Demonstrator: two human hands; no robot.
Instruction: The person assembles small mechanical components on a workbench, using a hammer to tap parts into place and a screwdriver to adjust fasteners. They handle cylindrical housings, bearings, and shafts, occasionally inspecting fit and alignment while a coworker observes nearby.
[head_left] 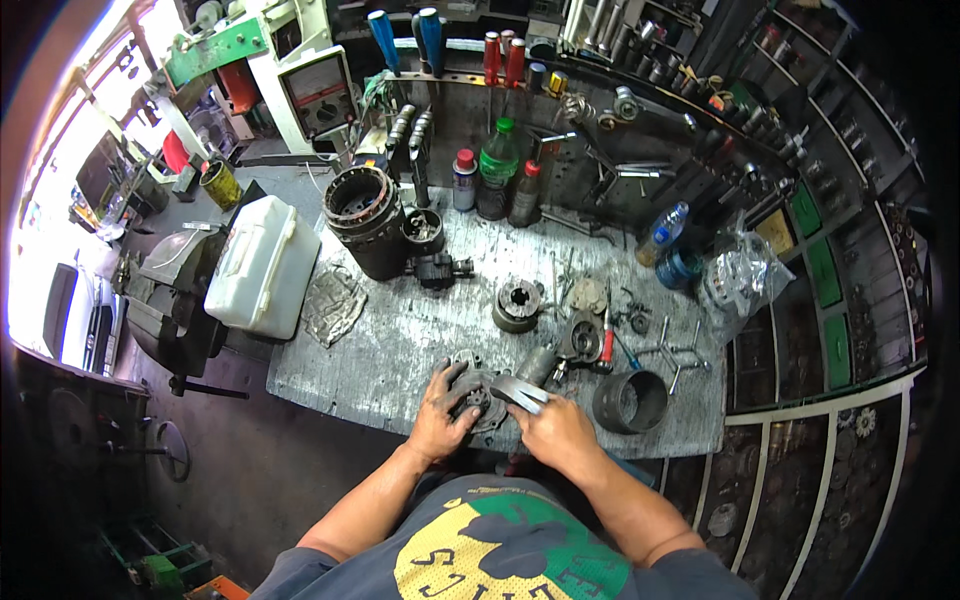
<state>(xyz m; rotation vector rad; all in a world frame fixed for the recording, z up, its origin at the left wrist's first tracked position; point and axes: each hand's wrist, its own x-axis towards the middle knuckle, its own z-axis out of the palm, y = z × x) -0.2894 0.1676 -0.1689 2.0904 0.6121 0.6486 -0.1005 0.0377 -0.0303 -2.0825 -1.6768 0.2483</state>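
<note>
At the near edge of the bench, a round grey metal end cover (489, 417) lies with its toothed or slotted centre facing up. My left hand (440, 412) grips it from the left, fingers over the far side and thumb near the middle. My right hand (555, 432) is closed round a claw hammer (522, 390), whose forked metal head is over the right side of the cover. Most of the hammer's handle is hidden by that hand. Just beyond the hammer lies a grey metal cylinder (538, 364).
On the worn bench (420, 330) stand a ring-shaped part (518, 305), an open metal cylinder (630, 402), a red-handled tool (607, 345) and a four-armed wrench (672, 352). Behind are a large motor housing (365, 225) and several bottles (497, 165). A white case (262, 265) sits left.
</note>
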